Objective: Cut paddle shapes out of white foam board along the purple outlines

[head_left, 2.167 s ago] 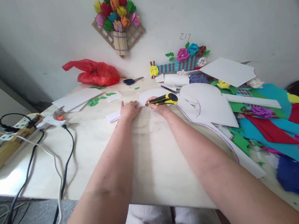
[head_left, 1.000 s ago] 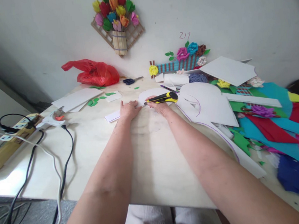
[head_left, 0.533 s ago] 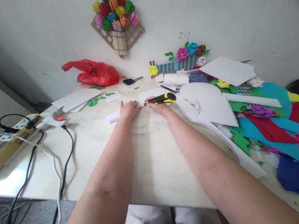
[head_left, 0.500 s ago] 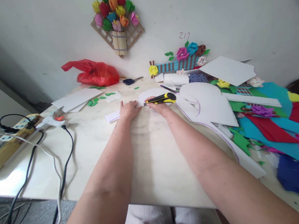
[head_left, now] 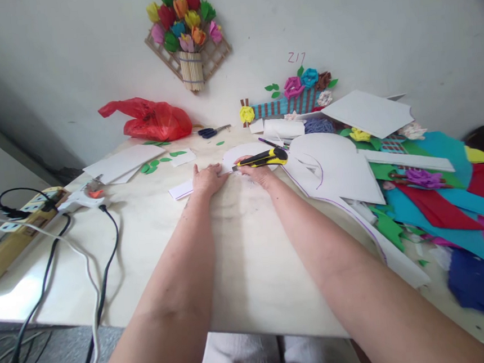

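My right hand (head_left: pixel 258 172) is closed round a yellow and black utility knife (head_left: pixel 262 158), its blade end pointing left onto a rounded white foam sheet (head_left: pixel 245 149) on the pale wooden table (head_left: pixel 239 249). My left hand (head_left: pixel 207 179) lies flat with fingers spread, pressing the sheet down just left of the blade. A small white card (head_left: pixel 180 189) sits by the left hand's outer edge. Both forearms reach far out from the near table edge.
Large white cut-outs (head_left: pixel 334 168) and coloured foam sheets (head_left: pixel 439 209) pile up on the right. A red plastic bag (head_left: pixel 152 119), blue scissors (head_left: pixel 212 131) and green paper leaves (head_left: pixel 153 165) lie at the back. A glue gun (head_left: pixel 84 196), cables (head_left: pixel 101 273) and a power strip (head_left: pixel 12 224) occupy the left.
Hardly anything differs. The knife has shifted a touch along the sheet's edge, and the head camera has tipped slightly. The left hand stays pressed in place.
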